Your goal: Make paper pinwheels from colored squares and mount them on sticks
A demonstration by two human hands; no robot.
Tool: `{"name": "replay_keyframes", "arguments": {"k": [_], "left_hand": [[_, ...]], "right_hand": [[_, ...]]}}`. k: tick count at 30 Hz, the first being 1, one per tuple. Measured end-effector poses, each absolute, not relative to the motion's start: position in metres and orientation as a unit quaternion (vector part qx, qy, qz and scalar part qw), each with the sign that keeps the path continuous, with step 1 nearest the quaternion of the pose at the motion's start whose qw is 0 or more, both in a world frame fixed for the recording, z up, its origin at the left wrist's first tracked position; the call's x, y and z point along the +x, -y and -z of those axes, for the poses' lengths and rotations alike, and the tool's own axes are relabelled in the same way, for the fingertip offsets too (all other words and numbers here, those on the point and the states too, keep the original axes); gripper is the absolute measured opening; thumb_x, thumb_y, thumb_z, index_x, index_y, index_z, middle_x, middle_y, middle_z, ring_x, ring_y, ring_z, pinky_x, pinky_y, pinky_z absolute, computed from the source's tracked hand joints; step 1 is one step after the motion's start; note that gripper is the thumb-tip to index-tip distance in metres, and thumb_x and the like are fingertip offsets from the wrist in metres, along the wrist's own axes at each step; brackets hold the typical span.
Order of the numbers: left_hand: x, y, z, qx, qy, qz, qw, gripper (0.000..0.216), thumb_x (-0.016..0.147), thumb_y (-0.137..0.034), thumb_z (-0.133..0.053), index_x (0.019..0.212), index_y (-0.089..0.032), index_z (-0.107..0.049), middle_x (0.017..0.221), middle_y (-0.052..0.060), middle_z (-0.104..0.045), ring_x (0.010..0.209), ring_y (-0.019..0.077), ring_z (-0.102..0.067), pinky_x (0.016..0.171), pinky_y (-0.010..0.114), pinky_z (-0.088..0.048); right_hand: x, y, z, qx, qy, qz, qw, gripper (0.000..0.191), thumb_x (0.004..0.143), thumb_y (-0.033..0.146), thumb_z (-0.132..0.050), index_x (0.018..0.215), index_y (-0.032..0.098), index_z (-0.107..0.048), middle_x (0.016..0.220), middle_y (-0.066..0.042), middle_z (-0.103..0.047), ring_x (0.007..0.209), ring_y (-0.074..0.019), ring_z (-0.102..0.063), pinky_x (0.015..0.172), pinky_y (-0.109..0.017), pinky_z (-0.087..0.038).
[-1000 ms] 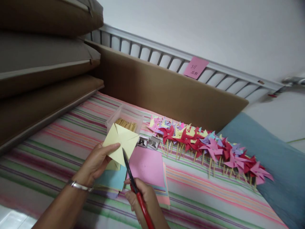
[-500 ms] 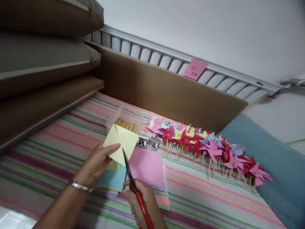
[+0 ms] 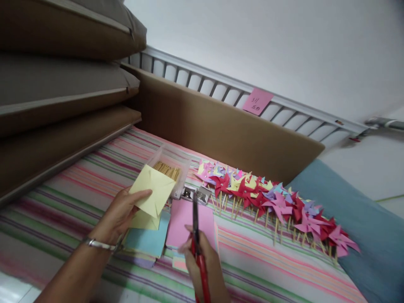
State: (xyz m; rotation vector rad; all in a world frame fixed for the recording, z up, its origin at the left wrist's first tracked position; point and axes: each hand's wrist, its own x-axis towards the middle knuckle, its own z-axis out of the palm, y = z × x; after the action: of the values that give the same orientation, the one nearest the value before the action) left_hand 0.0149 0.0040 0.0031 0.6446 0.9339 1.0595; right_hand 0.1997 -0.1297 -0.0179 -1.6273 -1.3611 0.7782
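Head cam: right fingers (image 3: 205, 245) swung gripped black-and-red scissors (image 3: 196, 225) off square yellow paper (image 3: 158, 188) left fingers (image 3: 141, 195) pinched; snipping prob paused.

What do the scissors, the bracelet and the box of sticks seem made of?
Scissors: dark, slim blades, probably metal; smooth red handles, likely plastic. Bracelet: silvery and shiny, so probably metal. Box: smooth and translucent, suggesting plastic. Sticks: tan, perhaps bamboo.

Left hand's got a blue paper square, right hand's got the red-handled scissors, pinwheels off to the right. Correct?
One slip: the paper square in the left hand is pale yellow, as the head view shows. Red-handled scissors in the right hand, pinwheels off to the right: correct.
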Motion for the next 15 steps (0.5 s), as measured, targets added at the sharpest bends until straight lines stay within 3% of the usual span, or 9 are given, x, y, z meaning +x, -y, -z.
{"name": "replay_keyframes", "arguments": {"k": [2, 4, 8, 11, 15], "left_hand": [[0.018, 0.003, -0.005, 0.332, -0.411, -0.405, 0.746, 0.03, 0.058, -0.02, -0.076, 0.085, -0.009, -0.071, 0.075, 0.014, -0.073, 0.062, 0.0266, -0.068, 0.055, 0.032, -0.053], [0.025, 0.01, -0.005, 0.373, -0.402, -0.348, 0.76, 0.026, 0.055, -0.019, -0.077, 0.079, -0.01, -0.072, 0.073, 0.013, -0.073, 0.059, 0.0248, -0.067, 0.053, 0.029, -0.051], [0.041, 0.018, 0.001, 0.446, -0.377, -0.256, 0.771, 0.018, 0.055, -0.017, -0.076, 0.072, -0.012, -0.073, 0.07, 0.011, -0.073, 0.056, 0.0211, -0.065, 0.051, 0.025, -0.047], [0.052, 0.022, 0.006, 0.459, -0.361, -0.212, 0.784, 0.017, 0.056, -0.017, -0.075, 0.073, -0.012, -0.073, 0.071, 0.012, -0.073, 0.057, 0.0216, -0.065, 0.052, 0.026, -0.047], [0.065, 0.03, 0.005, 0.405, -0.34, -0.267, 0.805, 0.032, 0.062, -0.021, -0.074, 0.093, -0.012, -0.072, 0.077, 0.011, -0.074, 0.062, 0.0222, -0.066, 0.056, 0.027, -0.049]], "right_hand": [[0.209, 0.129, 0.017, -0.635, 0.537, -0.293, 0.472, 0.038, 0.079, 0.022, -0.055, 0.117, 0.019, -0.052, 0.105, -0.008, -0.062, 0.096, -0.0206, -0.058, 0.087, -0.031, -0.044], [0.217, 0.127, 0.017, -0.61, 0.521, -0.297, 0.517, 0.039, 0.078, 0.026, -0.06, 0.115, 0.02, -0.048, 0.114, -0.01, -0.058, 0.104, -0.0228, -0.056, 0.092, -0.035, -0.043], [0.224, 0.124, 0.022, -0.568, 0.463, -0.372, 0.57, 0.041, 0.076, 0.034, -0.062, 0.11, 0.02, -0.043, 0.091, -0.004, -0.06, 0.078, -0.0175, -0.06, 0.071, -0.03, -0.049], [0.224, 0.122, 0.026, -0.57, 0.451, -0.403, 0.557, 0.041, 0.074, 0.027, -0.062, 0.11, 0.02, -0.044, 0.075, 0.002, -0.055, 0.06, -0.0114, -0.053, 0.054, -0.022, -0.043], [0.223, 0.12, 0.027, -0.571, 0.423, -0.402, 0.578, 0.032, 0.072, 0.024, -0.061, 0.1, 0.019, -0.047, 0.07, 0.004, -0.052, 0.051, -0.0082, -0.046, 0.047, -0.02, -0.038]]}}
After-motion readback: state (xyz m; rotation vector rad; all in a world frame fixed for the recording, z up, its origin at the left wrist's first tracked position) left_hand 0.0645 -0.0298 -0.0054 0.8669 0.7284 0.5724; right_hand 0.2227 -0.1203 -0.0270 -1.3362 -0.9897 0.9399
